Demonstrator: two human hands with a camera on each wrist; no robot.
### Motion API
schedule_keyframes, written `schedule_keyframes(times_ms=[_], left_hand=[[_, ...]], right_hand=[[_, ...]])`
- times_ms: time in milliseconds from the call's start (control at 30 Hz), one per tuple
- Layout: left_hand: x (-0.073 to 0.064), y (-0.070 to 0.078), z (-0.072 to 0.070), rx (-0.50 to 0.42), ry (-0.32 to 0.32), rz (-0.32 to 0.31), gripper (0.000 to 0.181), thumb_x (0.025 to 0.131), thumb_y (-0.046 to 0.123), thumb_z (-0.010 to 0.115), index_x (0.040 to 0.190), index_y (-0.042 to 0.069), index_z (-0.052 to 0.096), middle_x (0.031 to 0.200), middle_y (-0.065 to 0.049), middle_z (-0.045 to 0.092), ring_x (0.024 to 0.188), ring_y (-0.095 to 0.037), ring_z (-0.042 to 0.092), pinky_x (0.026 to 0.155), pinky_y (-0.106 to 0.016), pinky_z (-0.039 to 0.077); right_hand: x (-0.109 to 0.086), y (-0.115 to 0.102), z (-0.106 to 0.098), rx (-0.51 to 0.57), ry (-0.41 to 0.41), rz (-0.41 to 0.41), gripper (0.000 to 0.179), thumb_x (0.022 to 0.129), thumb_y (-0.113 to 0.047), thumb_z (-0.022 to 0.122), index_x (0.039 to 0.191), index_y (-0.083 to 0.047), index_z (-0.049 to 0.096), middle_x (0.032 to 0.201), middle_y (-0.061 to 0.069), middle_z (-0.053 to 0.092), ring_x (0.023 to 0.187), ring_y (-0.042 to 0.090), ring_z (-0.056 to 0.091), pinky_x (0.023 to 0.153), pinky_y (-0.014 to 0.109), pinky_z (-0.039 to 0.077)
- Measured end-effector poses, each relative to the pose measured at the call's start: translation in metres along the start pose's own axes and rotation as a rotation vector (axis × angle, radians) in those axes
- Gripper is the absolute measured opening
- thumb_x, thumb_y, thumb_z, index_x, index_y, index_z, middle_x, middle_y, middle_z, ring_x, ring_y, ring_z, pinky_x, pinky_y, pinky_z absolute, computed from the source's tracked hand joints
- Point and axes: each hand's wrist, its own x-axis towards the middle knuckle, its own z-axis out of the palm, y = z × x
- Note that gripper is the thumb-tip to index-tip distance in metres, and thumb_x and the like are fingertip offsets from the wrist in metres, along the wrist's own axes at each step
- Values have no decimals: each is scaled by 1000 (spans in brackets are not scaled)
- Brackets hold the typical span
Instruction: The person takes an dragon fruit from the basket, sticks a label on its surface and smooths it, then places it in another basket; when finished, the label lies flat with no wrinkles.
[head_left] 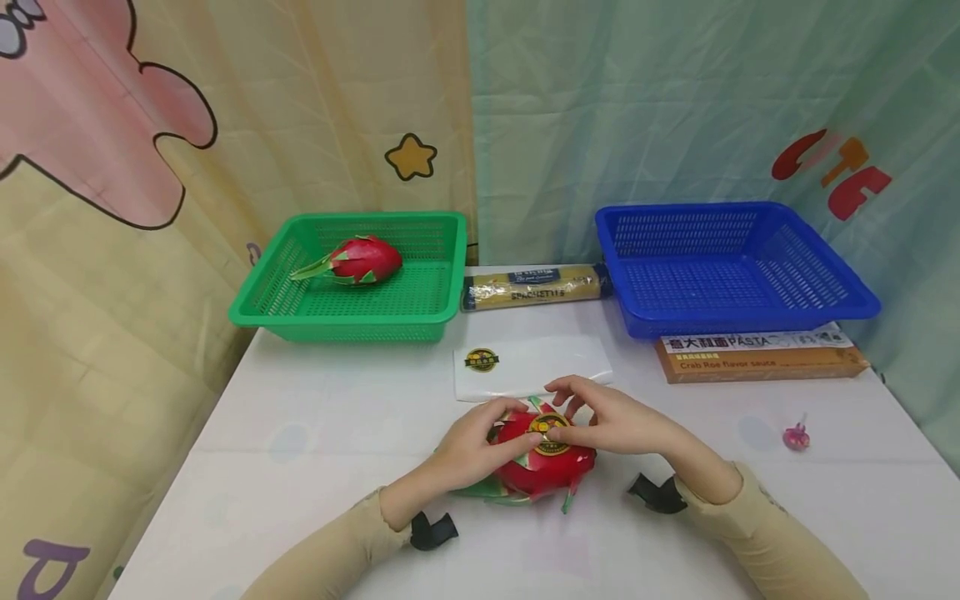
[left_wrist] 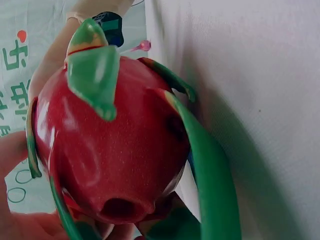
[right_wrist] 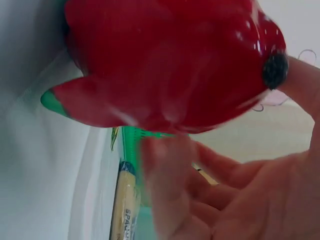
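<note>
A red dragon fruit (head_left: pixel 521 477) with green-tipped scales lies on the white table in the head view, a round black-and-gold sticker (head_left: pixel 552 425) on its top. My left hand (head_left: pixel 472 446) grips the fruit from the left, with the thumb at the sticker and the fingers along the far side. From the right, my right hand (head_left: pixel 618 421) has its thumb on the sticker. Its other fingers bend loosely above the far side; one is blurred in the right wrist view. The left wrist view shows the fruit (left_wrist: pixel 115 145) close up, with its long green scales.
Behind lies a white sheet (head_left: pixel 540 367) with another round sticker (head_left: pixel 482 360). A green basket (head_left: pixel 352 321) holds a second dragon fruit (head_left: pixel 367 259). Spaghetti (head_left: pixel 536 287), a blue basket (head_left: pixel 742 317), a pasta box (head_left: pixel 761 362) and a small pink object (head_left: pixel 797 437) lie around.
</note>
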Motion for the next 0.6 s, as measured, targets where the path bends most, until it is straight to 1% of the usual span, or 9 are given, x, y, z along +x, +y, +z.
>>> schedule_keyframes(times_ms=[67,133,200,267,333,433,600], left_hand=[[0,0,-1,-5,4,3,43,86,46,62,119,19,55,114,8,57,102,-10,54,77,-23,50],[-1,0,0,-4,30,31,43,85,45,65,118,19,56,113,8,57,103,-11,52,77,-24,50],[-2,0,0,-4,59,58,42,83,43,68,116,20,57,113,9,57,104,-11,51,78,-26,50],[-3,0,0,-27,80,74,42,81,41,71,115,20,58,113,9,57,104,-11,51,79,-28,50],[-4,-1,-1,-53,101,88,43,79,38,75,115,20,59,113,9,58,105,-11,51,80,-29,50],[-5,-2,-3,-79,129,111,46,76,34,78,115,21,59,114,11,57,106,-9,50,82,-31,50],[-3,-4,-5,-40,150,203,51,74,31,81,117,20,58,116,13,54,110,-9,46,83,-32,50]], right_hand=[[0,2,-1,17,-79,31,61,88,-40,63,135,-7,42,121,7,55,104,23,55,79,37,51],[1,5,0,59,-157,35,60,91,-41,59,138,-10,39,126,6,53,111,24,52,87,43,47],[2,8,2,108,-214,18,58,93,-39,56,140,-13,36,129,4,50,115,24,49,93,45,43],[4,9,5,151,-243,-13,55,94,-36,55,141,-16,35,129,1,49,119,22,46,96,45,40],[6,10,8,174,-237,-42,52,94,-34,55,141,-19,36,129,-1,49,120,21,45,97,45,39],[8,12,13,182,-186,-76,49,95,-32,56,139,-20,38,130,0,48,119,21,45,96,45,40],[9,12,17,164,-74,-91,48,93,-31,59,137,-22,42,133,3,45,116,24,47,93,49,42]])
